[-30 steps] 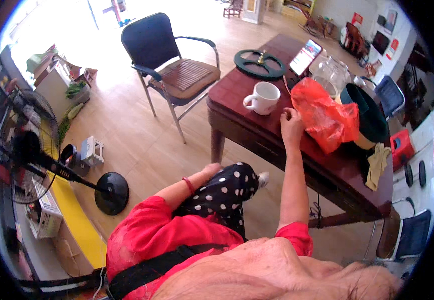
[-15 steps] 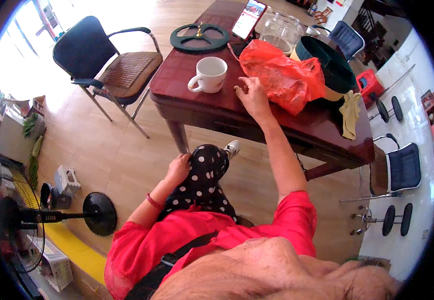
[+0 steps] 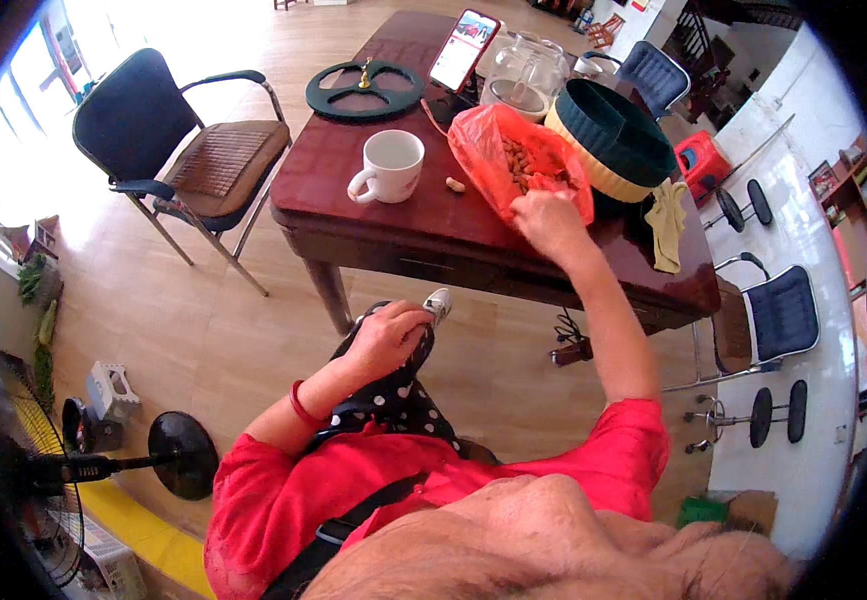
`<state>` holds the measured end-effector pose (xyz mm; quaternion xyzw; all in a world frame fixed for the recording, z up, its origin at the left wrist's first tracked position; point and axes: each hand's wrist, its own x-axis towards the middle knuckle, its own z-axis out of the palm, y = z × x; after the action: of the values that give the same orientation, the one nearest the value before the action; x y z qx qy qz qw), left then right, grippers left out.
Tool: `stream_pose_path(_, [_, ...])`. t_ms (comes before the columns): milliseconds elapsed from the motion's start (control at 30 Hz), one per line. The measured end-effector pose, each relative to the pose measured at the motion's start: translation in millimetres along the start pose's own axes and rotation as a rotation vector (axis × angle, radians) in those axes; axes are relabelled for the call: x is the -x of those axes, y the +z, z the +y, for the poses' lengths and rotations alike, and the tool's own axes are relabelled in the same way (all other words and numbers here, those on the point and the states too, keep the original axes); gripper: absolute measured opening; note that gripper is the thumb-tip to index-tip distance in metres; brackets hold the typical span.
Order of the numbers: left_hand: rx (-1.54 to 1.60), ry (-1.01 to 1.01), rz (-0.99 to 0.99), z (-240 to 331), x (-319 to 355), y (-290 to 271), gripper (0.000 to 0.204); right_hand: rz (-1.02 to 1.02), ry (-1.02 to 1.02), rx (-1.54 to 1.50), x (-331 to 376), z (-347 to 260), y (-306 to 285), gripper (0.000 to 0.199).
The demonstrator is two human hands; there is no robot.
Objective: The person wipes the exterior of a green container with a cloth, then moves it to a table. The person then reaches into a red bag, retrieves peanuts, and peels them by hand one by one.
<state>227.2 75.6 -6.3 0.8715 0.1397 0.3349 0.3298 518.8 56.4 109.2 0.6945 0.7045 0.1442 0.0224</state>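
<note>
On the dark red table (image 3: 354, 225), a red plastic bag (image 3: 474, 150) gapes open, with peanuts in their shells (image 3: 519, 165) showing inside. My right hand (image 3: 551, 225) is closed on the bag's near edge, its fingertips partly hidden against the plastic. One peanut (image 3: 455, 185) lies loose on the tabletop between the bag and a white mug (image 3: 392, 168). My left hand (image 3: 391, 338) rests over my knee in polka-dot trousers, fingers loosely stretched out, holding nothing.
Behind the mug lies a dark green ring-shaped frame (image 3: 320, 98) beside a propped phone (image 3: 464, 50). Glass jars (image 3: 534, 65) and a round green-and-cream box (image 3: 614, 140) stand behind the bag. Yellowish gloves (image 3: 667, 225) hang at the table edge. A fan (image 3: 182, 455) and chair (image 3: 224, 180) stand left.
My right hand has moved right from the tabletop to the bag's edge. The crumpled bag is now opened, showing peanuts. A single peanut now shows on the table. My left hand has shifted over the knee.
</note>
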Motion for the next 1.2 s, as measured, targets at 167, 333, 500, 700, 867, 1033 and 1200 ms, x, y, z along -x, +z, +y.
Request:
stream_pose_path(167, [-0.090,0.230,0.055,24.4,-61.4,-3.0,0.028,0.060,-0.066,-0.286,16.8,-18.0,11.9,0.017])
stream_pose_path(333, [-0.346,0.341,0.146,18.8,-146.4,12.4,0.043,-0.085,-0.069,-0.573,13.1,-7.3,-10.6,0.021])
stream_pose_path(500, [-0.635,0.312,-0.115,-1.4,-176.3,35.7,0.044,-0.154,0.023,-0.759,16.0,10.8,-43.1,0.021])
stream_pose_path(700, [-0.599,0.366,0.001,-8.6,-160.2,53.4,0.020,0.110,0.335,-0.928,-3.7,52.1,-21.6,0.022])
stream_pose_path(867, [-0.593,0.361,-0.055,-8.5,-153.7,46.3,0.016,0.110,0.227,-0.315,-23.5,55.7,23.6,0.040])
stream_pose_path(1033, [-0.537,0.334,-0.008,-7.3,-147.6,40.8,0.019,-0.055,0.175,-0.313,-27.6,48.7,19.0,0.056])
stream_pose_path(1200, [-0.353,0.240,0.216,-1.4,-146.9,50.5,0.030,-0.220,0.151,-0.296,-31.9,45.4,13.7,0.054])
